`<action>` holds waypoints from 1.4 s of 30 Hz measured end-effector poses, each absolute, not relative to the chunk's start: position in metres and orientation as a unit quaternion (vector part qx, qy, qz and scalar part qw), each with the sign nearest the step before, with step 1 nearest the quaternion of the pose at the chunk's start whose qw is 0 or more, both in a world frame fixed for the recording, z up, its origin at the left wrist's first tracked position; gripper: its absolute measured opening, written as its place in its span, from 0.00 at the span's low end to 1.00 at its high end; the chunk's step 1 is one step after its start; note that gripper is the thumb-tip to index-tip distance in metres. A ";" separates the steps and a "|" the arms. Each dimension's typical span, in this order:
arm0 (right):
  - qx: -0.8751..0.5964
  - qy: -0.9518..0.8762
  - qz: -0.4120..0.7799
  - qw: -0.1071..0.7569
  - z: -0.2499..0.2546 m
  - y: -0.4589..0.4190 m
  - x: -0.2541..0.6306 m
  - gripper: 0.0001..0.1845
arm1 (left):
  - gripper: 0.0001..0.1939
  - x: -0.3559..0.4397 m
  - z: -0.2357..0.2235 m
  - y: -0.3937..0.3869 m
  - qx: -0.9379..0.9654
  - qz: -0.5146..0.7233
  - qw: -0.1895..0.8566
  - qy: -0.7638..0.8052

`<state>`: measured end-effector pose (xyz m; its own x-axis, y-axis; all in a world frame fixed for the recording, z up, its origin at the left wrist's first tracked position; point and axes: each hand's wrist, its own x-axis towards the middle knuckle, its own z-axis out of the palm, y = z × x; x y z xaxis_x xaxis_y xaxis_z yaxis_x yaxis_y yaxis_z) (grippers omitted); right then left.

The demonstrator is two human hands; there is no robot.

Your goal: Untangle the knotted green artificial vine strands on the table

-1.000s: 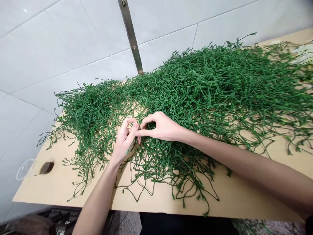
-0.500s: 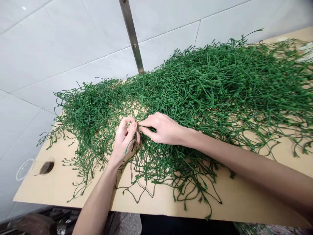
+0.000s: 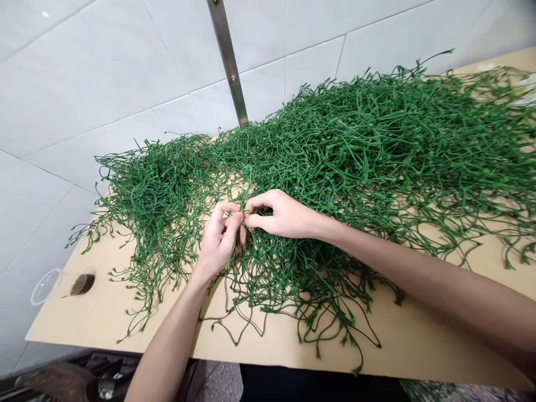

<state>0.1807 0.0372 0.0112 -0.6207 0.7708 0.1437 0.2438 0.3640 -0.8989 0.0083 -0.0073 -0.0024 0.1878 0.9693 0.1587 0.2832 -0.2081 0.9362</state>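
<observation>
Stems [image 3: 360, 128] all over the place here, a big tangled green heap with little bud tips poking out, spread across a tan board [image 3: 285, 353]. The thickest part sits over to the right and toward the back, with a smaller clump on the left and a thinner patch in between where the board shows through. A bunch of loose ones straggle down toward the near edge.

Both hands are right in the middle, over that thinner patch. The left hand [image 3: 220, 237] is pinching one thin green stem [image 3: 233, 248] between thumb and fingers, with a length of it hanging down past the thumb. The right hand [image 3: 282, 215] comes in from the other side, thumb and index bent toward each other, tips right up at the left fingertips. Can't tell if it's got hold of that same stem too, way too small to see.

Around all that: a clear cup [image 3: 67, 283] with something dark in the bottom at the board's left end, a metal strip [image 3: 229, 58] with bolts running down behind the heap, and a pale tiled wall [image 3: 125, 67]. Speckled floor [image 3: 218, 385] shows below the near edge, next to some dark cloth [image 3: 318, 385].
</observation>
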 end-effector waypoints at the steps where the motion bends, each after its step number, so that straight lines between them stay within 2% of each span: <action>1: -0.327 -0.776 0.462 0.279 0.011 0.037 0.181 0.11 | 0.12 0.009 -0.003 -0.008 0.656 0.421 0.407 0.476; 5: -0.299 -0.779 0.481 0.270 0.008 0.039 0.182 0.12 | 0.11 0.009 -0.005 -0.008 0.670 0.419 0.395 0.468; 12: -0.317 -0.770 0.443 0.332 0.005 0.038 0.181 0.10 | 0.08 0.010 -0.003 -0.007 0.661 0.421 0.418 0.459; 17: -0.326 -0.759 0.476 0.302 0.008 0.035 0.181 0.12 | 0.11 0.011 -0.007 -0.008 0.654 0.437 0.433 0.440; 24: -0.319 -0.764 0.463 0.317 0.005 0.035 0.180 0.12 | 0.11 0.012 -0.011 -0.008 0.687 0.423 0.431 0.405; 34: -0.285 -0.820 0.373 0.328 0.000 0.035 0.184 0.09 | 0.14 0.006 -0.020 -0.002 0.581 0.427 0.618 0.314; 42: -0.251 -0.816 0.381 0.355 0.002 0.037 0.183 0.10 | 0.10 0.009 -0.021 0.000 0.516 0.433 0.690 0.265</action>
